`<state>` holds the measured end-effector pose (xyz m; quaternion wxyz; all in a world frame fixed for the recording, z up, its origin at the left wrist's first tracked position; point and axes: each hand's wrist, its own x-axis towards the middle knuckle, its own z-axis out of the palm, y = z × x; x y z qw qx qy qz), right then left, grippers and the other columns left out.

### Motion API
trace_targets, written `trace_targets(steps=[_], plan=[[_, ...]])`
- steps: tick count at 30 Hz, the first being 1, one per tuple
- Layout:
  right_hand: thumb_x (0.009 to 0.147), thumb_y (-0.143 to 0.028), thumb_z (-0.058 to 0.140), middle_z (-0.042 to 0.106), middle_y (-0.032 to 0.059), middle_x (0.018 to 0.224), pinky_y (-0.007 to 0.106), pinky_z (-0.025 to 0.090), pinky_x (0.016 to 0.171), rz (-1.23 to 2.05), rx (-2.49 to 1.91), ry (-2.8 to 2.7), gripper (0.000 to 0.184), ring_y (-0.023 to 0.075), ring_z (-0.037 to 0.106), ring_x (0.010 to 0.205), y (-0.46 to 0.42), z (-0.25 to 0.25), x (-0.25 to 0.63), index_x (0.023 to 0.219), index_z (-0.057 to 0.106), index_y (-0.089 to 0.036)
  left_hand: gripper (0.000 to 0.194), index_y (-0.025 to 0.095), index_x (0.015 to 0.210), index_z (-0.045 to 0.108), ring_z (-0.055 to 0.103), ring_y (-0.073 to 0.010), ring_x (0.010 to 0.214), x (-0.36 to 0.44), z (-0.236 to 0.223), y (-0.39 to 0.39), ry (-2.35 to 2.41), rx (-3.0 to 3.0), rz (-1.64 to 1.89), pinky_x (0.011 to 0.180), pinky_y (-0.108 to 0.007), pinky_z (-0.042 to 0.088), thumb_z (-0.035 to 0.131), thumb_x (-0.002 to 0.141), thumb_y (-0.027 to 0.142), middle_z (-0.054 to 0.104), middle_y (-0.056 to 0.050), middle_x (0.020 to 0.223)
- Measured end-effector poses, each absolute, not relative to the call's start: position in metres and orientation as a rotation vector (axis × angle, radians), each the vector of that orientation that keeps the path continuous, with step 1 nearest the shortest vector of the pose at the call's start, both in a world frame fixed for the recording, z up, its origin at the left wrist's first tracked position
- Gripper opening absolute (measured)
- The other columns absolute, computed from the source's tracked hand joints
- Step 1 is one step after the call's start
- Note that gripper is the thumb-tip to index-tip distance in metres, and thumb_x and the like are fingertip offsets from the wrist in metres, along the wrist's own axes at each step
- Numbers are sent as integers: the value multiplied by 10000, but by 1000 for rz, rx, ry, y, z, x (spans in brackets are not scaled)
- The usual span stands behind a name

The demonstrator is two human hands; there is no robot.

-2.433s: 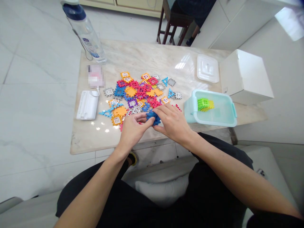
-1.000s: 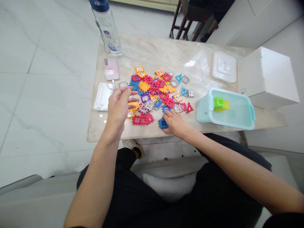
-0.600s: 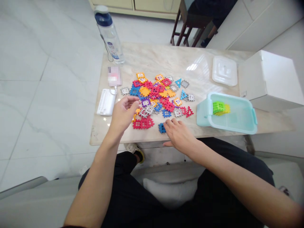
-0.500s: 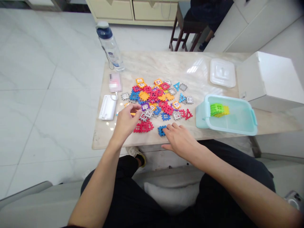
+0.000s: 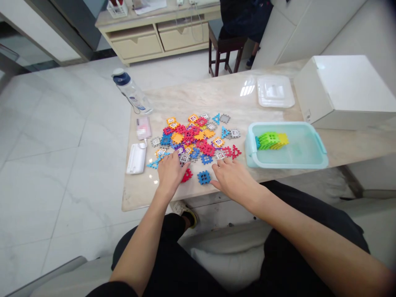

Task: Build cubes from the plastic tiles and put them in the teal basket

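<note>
The left hand (image 5: 170, 175) and right hand (image 5: 233, 181) lay apart on the marble bench (image 5: 139, 198), the left just beside a red plastic tile (image 5: 186, 176), the right just beside a blue plastic tile (image 5: 203, 177), neither visibly clamped on anything.

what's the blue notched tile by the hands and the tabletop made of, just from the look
The blue notched tile looks like moulded plastic: even, saturated colour, a soft sheen and crisp cut-out windows. The tabletop seems to be polished marble, given its pale veining and sharp glare, though a stone-look laminate can't be ruled out.

No legible txt: water bottle label (image 5: 133, 99) & white box sticker (image 5: 307, 115) too small.
</note>
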<state>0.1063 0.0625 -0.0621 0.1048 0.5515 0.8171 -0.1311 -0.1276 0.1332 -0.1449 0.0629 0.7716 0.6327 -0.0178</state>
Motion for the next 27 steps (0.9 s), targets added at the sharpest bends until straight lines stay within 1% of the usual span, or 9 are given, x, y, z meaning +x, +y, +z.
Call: trace_targets(steps=[5,9,12,15,17,19,21,24,27], plan=[[1094,-409,701,775,242,1328,497,600,987,-408,1622,2421,394,410,723,1256,67,-61,106,1344,751,-109,449,163,1472,640,735,-403,1235,-123,-150,136,1931,2334,-96,1012,-465,565,579,1067,347,795,-215,1255],[1095,-404,698,774,244,1312,486,602,964,-350,1646,2438,350,407,711,1258,72,-66,103,1288,761,-119,472,184,1527,631,743,-385,1212,-127,-145,136,1910,2274,1,1003,-468,578,537,1089,331,801,-188,1263],[1093,-384,696,775,238,1308,477,598,980,-324,1649,2455,329,401,706,1270,78,-73,100,1278,765,-121,407,203,1447,695,717,-386,1272,-134,-139,134,1834,2296,19,1053,-478,572,562,1076,308,798,-176,1295],[1130,-291,593,788,229,1291,481,586,1023,-333,1612,2496,289,378,716,1251,87,-83,93,1268,775,-113,340,224,1358,736,691,-374,1327,-147,-134,130,1808,2268,63,1091,-473,562,563,1069,268,798,-154,1320],[1135,-205,522,800,217,1261,473,584,1022,-332,1588,2529,298,360,728,1222,95,-90,86,1235,790,-122,330,230,1349,741,684,-378,1340,-157,-132,129,1836,2226,116,1090,-481,562,557,1077,268,798,-150,1345],[1125,-160,502,807,203,1250,454,585,1011,-327,1567,2552,311,346,732,1221,103,-97,76,1206,802,-137,321,230,1342,746,686,-387,1333,-168,-130,128,1876,2179,171,1081,-491,563,563,1083,278,799,-148,1362],[1122,-166,525,808,190,1264,433,583,1018,-322,1543,2543,290,337,727,1252,110,-103,66,1209,801,-147,317,221,1336,753,690,-395,1326,-177,-129,128,1906,2135,209,1075,-499,564,574,1080,273,800,-147,1367],[1114,-238,617,790,187,1311,406,587,1029,-338,1520,2490,258,330,717,1301,117,-115,53,1298,768,-138,326,202,1340,758,696,-404,1314,-187,-127,127,1922,2105,214,1062,-514,570,575,1074,251,802,-156,1353],[1080,-314,726,753,195,1367,393,598,1020,-372,1503,2458,344,328,713,1323,122,-128,46,1374,725,-133,326,205,1350,752,703,-397,1301,-190,-126,126,1902,2101,195,1052,-508,576,586,1073,246,802,-160,1353]])
